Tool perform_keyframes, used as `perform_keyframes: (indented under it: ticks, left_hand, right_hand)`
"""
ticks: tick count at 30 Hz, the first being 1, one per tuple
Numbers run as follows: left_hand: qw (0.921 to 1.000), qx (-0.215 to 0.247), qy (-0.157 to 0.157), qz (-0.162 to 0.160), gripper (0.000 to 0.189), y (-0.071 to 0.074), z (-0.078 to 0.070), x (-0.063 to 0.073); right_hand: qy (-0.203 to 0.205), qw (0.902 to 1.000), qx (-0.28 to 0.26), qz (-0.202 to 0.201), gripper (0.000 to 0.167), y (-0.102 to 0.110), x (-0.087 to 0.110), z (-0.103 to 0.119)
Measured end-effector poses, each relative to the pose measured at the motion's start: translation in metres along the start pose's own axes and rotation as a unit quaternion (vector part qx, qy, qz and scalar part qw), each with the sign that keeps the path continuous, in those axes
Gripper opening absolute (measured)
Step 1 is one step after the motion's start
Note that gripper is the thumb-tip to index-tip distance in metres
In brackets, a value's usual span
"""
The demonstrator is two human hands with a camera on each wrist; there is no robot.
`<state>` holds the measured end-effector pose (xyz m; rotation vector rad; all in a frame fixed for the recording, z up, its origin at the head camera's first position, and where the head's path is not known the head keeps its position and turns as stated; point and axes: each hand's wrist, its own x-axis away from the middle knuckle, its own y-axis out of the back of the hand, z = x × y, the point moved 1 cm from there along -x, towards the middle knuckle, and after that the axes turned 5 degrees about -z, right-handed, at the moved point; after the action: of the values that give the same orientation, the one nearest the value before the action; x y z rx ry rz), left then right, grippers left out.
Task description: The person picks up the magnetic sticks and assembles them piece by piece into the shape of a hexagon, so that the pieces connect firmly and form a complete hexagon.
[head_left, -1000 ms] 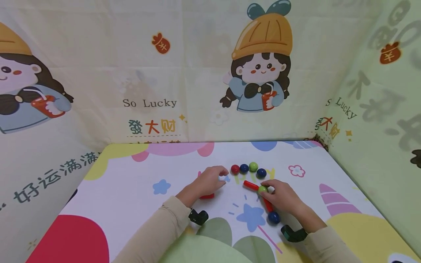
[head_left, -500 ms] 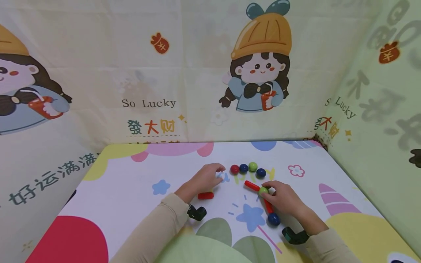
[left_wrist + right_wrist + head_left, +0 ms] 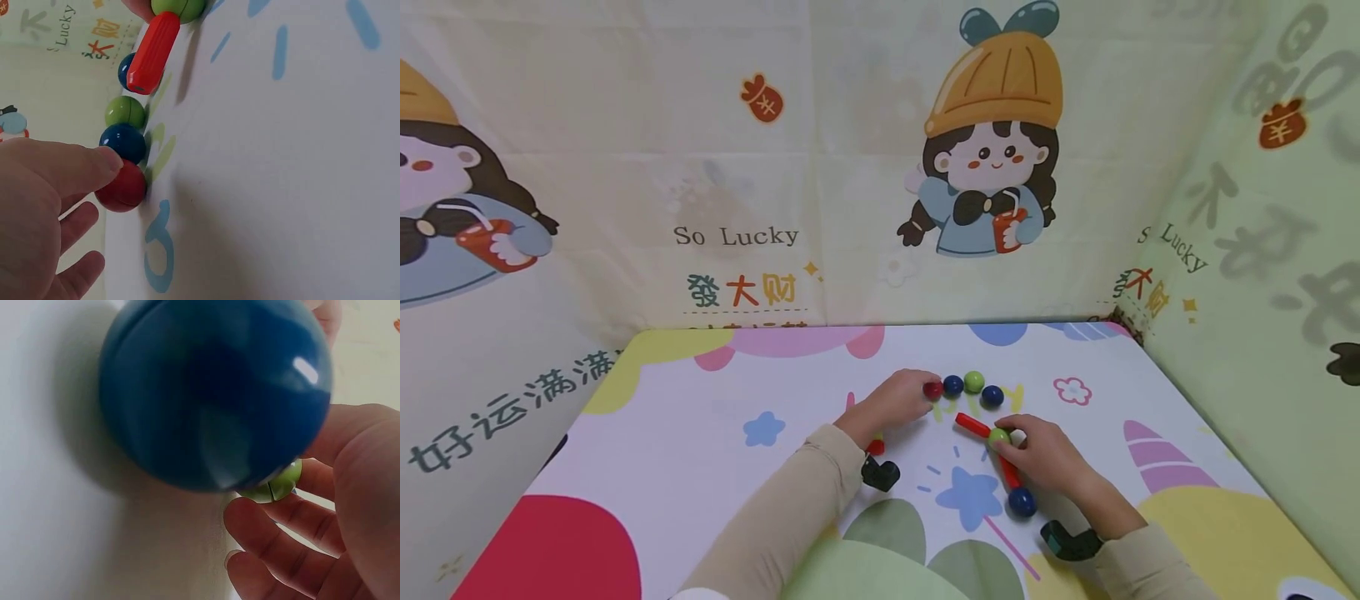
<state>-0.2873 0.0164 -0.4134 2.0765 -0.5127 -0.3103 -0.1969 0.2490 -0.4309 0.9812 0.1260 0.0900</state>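
My left hand [image 3: 901, 398] is at the red ball [image 3: 933, 390], the leftmost of a short row on the table. In the left wrist view the thumb lies on that red ball [image 3: 124, 187]; the fingertip opposite is hidden. Between thumb and fingers, my right hand [image 3: 1051, 454] pinches a green ball [image 3: 999, 437]. Two red rods join it: one rod [image 3: 973, 425] points up and left with a bare end, and the other rod [image 3: 1010, 473] runs down to a dark blue ball [image 3: 1022, 502]. That blue ball [image 3: 215, 394] fills much of the right wrist view.
Right of the red ball sit a blue ball [image 3: 953, 385], a green ball [image 3: 974, 382] and another blue ball [image 3: 992, 396]. A loose red piece [image 3: 876, 447] lies partly hidden under my left wrist. Printed fabric walls stand behind the patterned table [image 3: 700, 483].
My left hand has moved right, from beside the row onto the red ball. My right hand keeps its pinch on the green ball, nearly still.
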Motion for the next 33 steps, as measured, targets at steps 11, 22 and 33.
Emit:
perform_keyframes:
  ticks: [11,22,33]
  left_hand:
    - [0.9999,0.008,0.009,0.006,0.041,-0.006,0.002,0.005]
    - [0.9998,0.004,-0.006,0.016,0.037,-0.012,0.004,0.012]
    - [0.9994,0.027,-0.002,0.022,0.040,-0.020,0.001,0.015]
  right_hand:
    - [0.009,0.9999,0.001,-0.005,0.034,0.001,0.000,0.001]
    - [0.006,1.0000,0.000,-0.003,0.034,-0.001,0.000,-0.002]
    - [0.005,1.0000,0.000,-0.004,0.035,-0.001,0.000,-0.001]
